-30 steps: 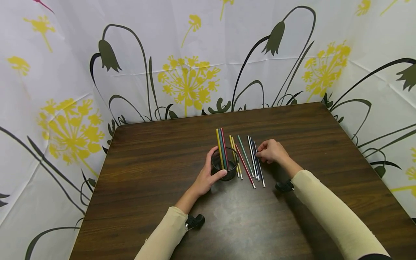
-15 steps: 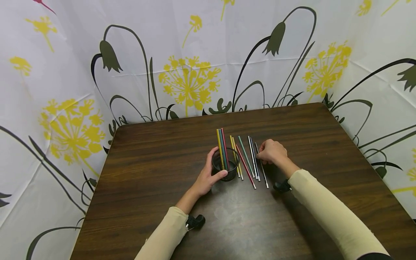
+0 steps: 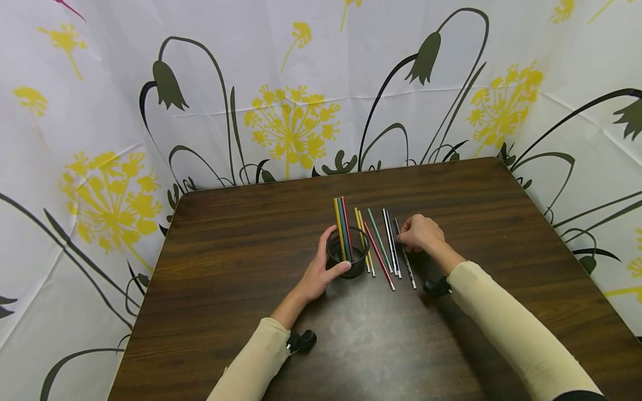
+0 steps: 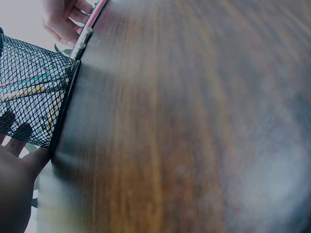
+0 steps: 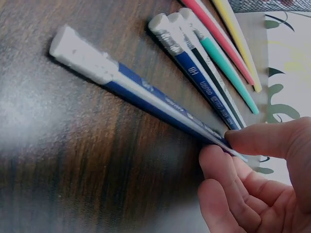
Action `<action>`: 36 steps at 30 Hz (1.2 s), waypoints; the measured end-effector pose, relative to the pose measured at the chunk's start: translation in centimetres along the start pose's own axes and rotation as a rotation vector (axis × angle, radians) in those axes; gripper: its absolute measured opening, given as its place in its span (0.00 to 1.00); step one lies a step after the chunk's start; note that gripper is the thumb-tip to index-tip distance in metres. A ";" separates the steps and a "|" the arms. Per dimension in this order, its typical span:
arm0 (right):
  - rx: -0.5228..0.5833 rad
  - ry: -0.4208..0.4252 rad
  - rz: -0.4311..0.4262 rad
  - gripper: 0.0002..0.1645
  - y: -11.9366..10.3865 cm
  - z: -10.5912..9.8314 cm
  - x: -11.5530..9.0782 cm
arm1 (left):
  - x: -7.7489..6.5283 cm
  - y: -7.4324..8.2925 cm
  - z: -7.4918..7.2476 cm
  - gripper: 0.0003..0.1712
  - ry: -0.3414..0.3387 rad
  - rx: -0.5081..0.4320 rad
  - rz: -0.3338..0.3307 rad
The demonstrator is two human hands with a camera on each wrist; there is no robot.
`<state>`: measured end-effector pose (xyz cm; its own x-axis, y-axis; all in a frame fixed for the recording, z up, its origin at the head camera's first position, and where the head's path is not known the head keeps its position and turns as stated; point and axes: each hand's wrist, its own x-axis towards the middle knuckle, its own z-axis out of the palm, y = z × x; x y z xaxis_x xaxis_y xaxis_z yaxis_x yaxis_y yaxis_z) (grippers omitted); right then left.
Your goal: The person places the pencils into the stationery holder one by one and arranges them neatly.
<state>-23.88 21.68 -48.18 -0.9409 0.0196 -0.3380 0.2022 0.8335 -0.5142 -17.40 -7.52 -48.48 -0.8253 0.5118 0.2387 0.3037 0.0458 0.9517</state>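
A black mesh pencil cup (image 4: 34, 87) stands upright on the table, and my left hand (image 3: 321, 270) grips its left side. Three pencils (image 3: 343, 228), yellow, teal and red, lean together inside the cup. Between thumb and fingertips, my right hand (image 3: 421, 233) pinches a blue pencil (image 5: 160, 99) near its far end; its white eraser points toward the near side of the table. To the left of that pencil lie several loose ones: another blue pencil (image 5: 201, 82), a black-and-white one, a green pencil (image 3: 379, 239), a red pencil (image 3: 378, 256) and two yellow pencils (image 3: 363, 234).
The brown wood-grain table (image 3: 241, 239) ends at a back edge against a white flower-patterned curtain (image 3: 200, 122). Each wrist carries a small black camera, one of them the left wrist camera (image 3: 302, 341).
My right hand has shifted slightly right with the blue pencil, drawing it apart from the neighbouring pencils and turning it a little. My left hand keeps its grip on the cup in place.
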 end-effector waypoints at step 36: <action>0.652 0.309 -0.338 0.18 -7.4 -6.2 -5.7 | -0.1 0.1 0.1 0.47 0.013 0.009 -0.031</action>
<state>-21.71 18.84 -37.54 -0.9931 0.0553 0.1035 -0.0794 0.3322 -0.9399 -17.25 -7.50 -48.39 -0.8405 0.4988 0.2115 0.2820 0.0695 0.9569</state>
